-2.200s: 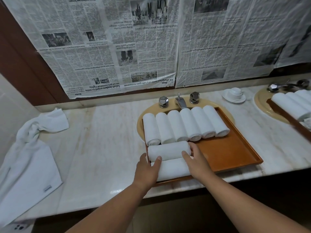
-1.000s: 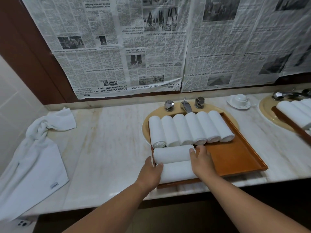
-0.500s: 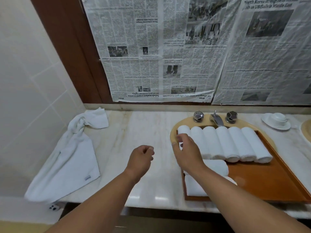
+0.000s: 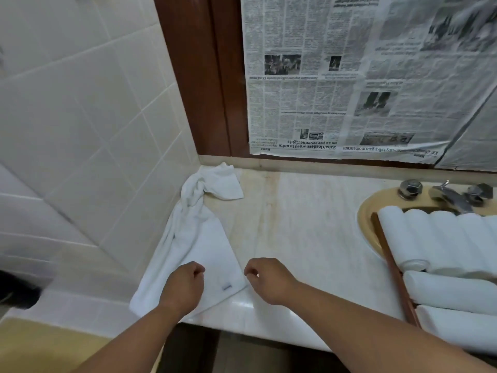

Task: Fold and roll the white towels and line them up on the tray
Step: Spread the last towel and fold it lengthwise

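**Two hands at the loose towel, tray partly filled**

The loose towel [image 4: 199,246] lies unfolded on the worktop [image 4: 295,232], at the left end by the tiled wall [image 4: 80,130]. Its far end is bunched in the corner. Its near part is spread flat, with a small label toward the front edge.

The left hand [image 4: 183,288] is above this flat part with its fingers curled. I cannot tell whether its grip has cloth in it, because the back of the hand hides the fingertips. The right hand [image 4: 269,281] is just beside the towel's near right corner, loosely curled, and its grip holds nothing.

I judge that the hands are placed so, one on each side of the near edge, to take the towel by its corners and spread it for folding.

At the right, the tray [image 4: 391,265] sits over the sink [image 4: 367,222], well apart from the loose towel. It carries the rolled towels [image 4: 441,238]: a row side by side at the back and two lying crosswise in front. The worktop between the towel and the tray is probably the folding place.
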